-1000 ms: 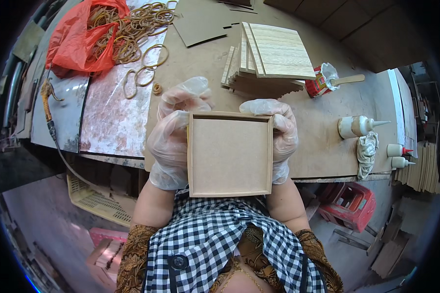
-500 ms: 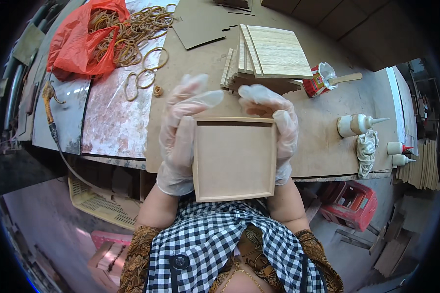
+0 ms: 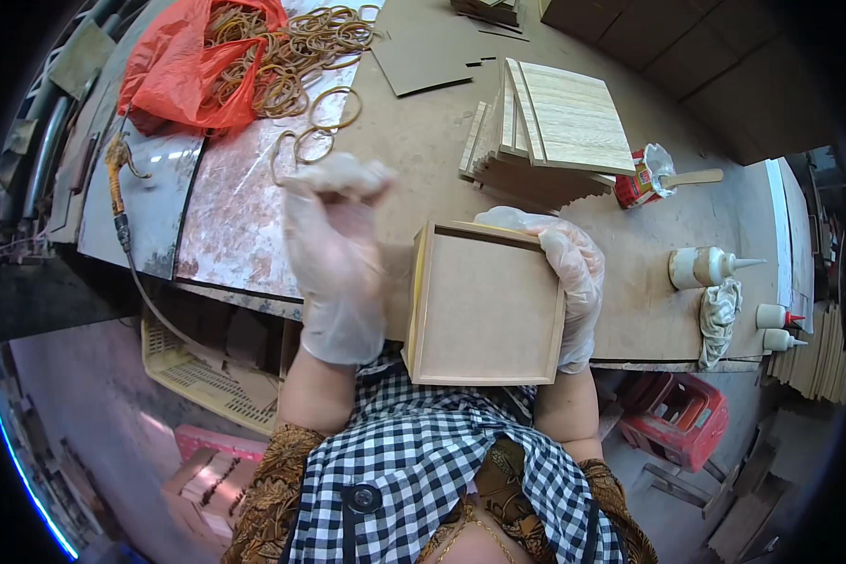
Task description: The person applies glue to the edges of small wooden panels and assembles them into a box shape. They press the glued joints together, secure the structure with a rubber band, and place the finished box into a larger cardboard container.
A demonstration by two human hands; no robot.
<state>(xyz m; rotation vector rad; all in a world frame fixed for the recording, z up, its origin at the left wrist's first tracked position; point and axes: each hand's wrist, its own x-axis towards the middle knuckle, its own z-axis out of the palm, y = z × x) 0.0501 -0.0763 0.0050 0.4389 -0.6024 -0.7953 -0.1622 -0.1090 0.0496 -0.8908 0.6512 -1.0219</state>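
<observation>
A shallow square wooden box (image 3: 489,310) with a pale flat panel inside a raised rim is tilted in front of my apron. My gloved right hand (image 3: 578,273) grips it along its right side and upper right corner. A yellowish strip runs along the box's left side. My gloved left hand (image 3: 334,254) is off the box, to its left above the table edge. Its fingers are bent and somewhat blurred, apart from the palm, and nothing shows in them. Beyond that hand lie loose rubber bands (image 3: 336,127).
A red plastic bag (image 3: 188,80) spills many rubber bands at the far left. Stacked wooden panels (image 3: 573,117) stand at the back. On the right are a can with a wooden stick (image 3: 644,179), a glue bottle (image 3: 700,268), a rag (image 3: 719,320) and smaller bottles (image 3: 775,327). A red stool (image 3: 677,423) stands below.
My left hand has let go of the box and moved away to its left. The box has turned slightly and shifted right in the picture, staying in my right hand.
</observation>
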